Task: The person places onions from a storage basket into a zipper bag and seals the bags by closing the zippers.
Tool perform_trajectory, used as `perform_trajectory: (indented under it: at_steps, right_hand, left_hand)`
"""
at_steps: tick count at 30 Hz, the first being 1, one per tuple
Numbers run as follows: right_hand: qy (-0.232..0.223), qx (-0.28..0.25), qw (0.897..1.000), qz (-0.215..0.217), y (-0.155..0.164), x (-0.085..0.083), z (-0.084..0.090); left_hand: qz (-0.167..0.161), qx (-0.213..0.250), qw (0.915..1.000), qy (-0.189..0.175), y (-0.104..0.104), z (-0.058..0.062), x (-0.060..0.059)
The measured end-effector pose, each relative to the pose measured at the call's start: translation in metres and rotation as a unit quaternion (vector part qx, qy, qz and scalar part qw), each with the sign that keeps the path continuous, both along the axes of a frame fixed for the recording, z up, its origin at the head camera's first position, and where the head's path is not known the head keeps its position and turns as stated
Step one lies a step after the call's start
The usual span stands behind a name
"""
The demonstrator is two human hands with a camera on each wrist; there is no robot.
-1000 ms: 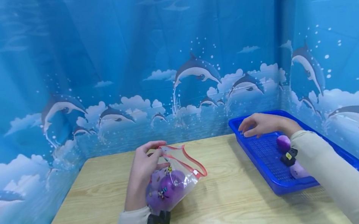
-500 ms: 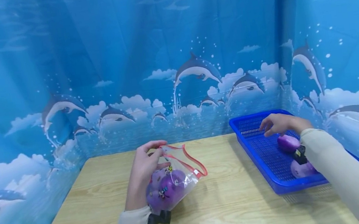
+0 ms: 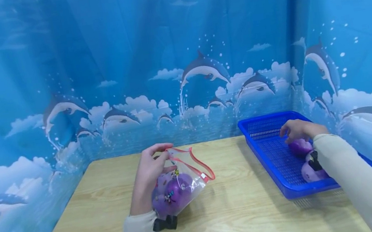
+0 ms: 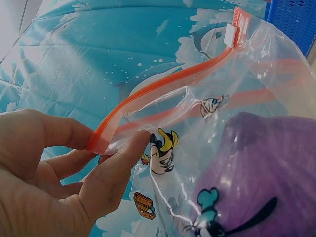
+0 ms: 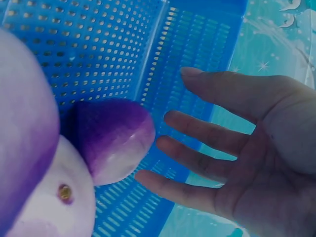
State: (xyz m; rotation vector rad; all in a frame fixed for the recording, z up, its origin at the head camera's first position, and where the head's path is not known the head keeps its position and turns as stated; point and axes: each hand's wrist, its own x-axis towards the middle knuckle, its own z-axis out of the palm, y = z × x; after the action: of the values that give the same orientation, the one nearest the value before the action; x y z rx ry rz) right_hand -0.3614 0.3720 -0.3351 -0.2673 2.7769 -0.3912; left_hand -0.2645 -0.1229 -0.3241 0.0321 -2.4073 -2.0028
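Note:
My left hand [image 3: 148,176] pinches the red zip edge of a clear printed bag [image 3: 184,179] that stands on the wooden table [image 3: 241,207]; the bag [image 4: 232,148] holds purple onion-like bulbs [image 4: 256,173]. My left hand [image 4: 59,173] grips the zip strip between thumb and fingers. My right hand [image 3: 296,130] hovers inside the blue basket [image 3: 262,125], fingers spread just above a purple bulb [image 3: 300,146]. In the right wrist view my right hand [image 5: 232,148] is close beside that purple bulb [image 5: 111,138] without gripping it. A second bulb [image 3: 309,173] lies nearer, partly hidden by my sleeve.
The blue perforated basket [image 5: 98,54] sits at the table's right edge. A blue dolphin curtain [image 3: 178,61] encloses the table at the back and sides. A small black clip [image 3: 165,223] shows at my left wrist.
My right hand has drawn back from the basket's far-left rim toward the purple bulb and lowered over it. The left hand and bag have stayed in place.

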Motion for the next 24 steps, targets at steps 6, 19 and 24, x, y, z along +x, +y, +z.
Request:
perform_trajectory:
  at_steps: [6,19,24]
  right_hand:
    - [-0.017,-0.001,1.000,-0.025,0.007,-0.001,-0.004]
    - [-0.037,0.004,0.995,-0.088,0.015,0.002,-0.012]
    - [-0.042,0.003,0.994,-0.103,0.015,0.002,-0.012]
  left_hand:
    - [-0.002,0.002,1.0000,0.004,0.000,0.000,0.000]
    - [0.002,0.001,1.0000,0.004,0.000,0.000,0.001]
    - [0.000,0.003,1.0000,0.008,-0.001,0.000,0.001]
